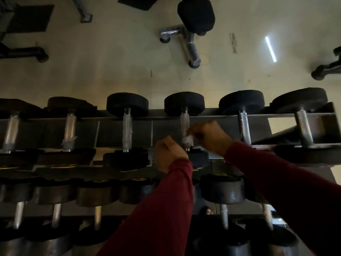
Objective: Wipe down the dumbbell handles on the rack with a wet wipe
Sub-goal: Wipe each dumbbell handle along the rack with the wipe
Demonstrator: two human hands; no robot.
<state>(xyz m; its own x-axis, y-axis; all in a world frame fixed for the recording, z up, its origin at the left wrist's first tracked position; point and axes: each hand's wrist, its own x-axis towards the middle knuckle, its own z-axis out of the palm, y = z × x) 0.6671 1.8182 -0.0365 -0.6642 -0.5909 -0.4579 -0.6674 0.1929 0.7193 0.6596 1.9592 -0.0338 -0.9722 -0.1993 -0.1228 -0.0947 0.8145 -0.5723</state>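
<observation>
Right hand (210, 137) pinches wipe (187, 139) on fourth handle (185, 122) | left hand (168, 154) curled, empty | progress: likely midway; remaining handles cannot be judged.

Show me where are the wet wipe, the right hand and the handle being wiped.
wet wipe (186, 139), head view, its white crumpled part.
right hand (210, 137), head view, its back.
handle (184, 121), head view, its bare upper shaft.

Dumbbells (185, 124) side by side on rack (212, 115) – bench (191, 30) behind.

Yellow emblems on lower dumbbell ends (137, 179), seemingly logos; no legible text.
</observation>
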